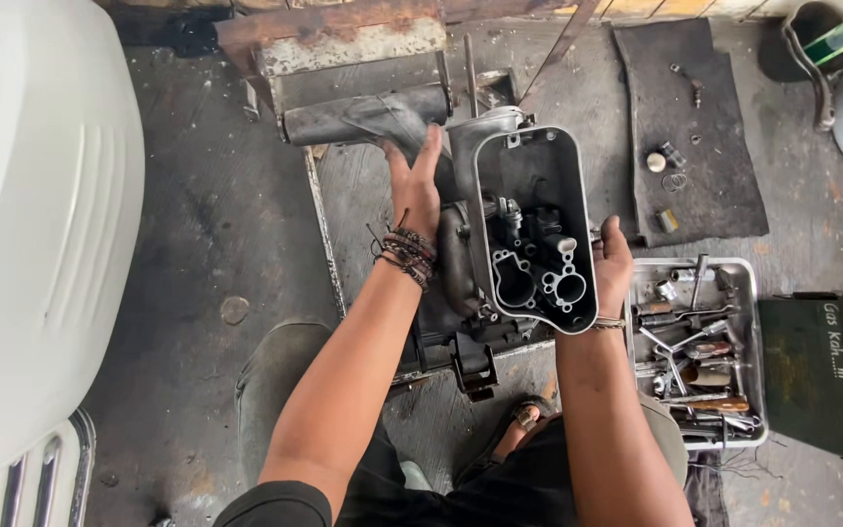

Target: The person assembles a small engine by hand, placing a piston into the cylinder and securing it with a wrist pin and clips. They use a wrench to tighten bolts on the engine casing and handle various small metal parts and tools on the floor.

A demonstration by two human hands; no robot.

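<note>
The right hand (pixel 614 262) gripped the grey cast-metal engine casing (pixel 535 229) by its edge, beside a steel tool tray (pixel 755 293). The left hand (pixel 418 187), fingers extended flat, pressed the casing's far side, near a grimy cylindrical tube (pixel 363 117).

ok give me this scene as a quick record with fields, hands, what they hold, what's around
left hand: flat against the dark engine block, beaded bracelets on the wrist
right hand: grips the edge of the grey cast metal engine cover
cover: hollow inside faces the camera
right side: metal tray of tools, dark rubber mat with small parts
left side: white vehicle body panel
floor: stained concrete
</note>
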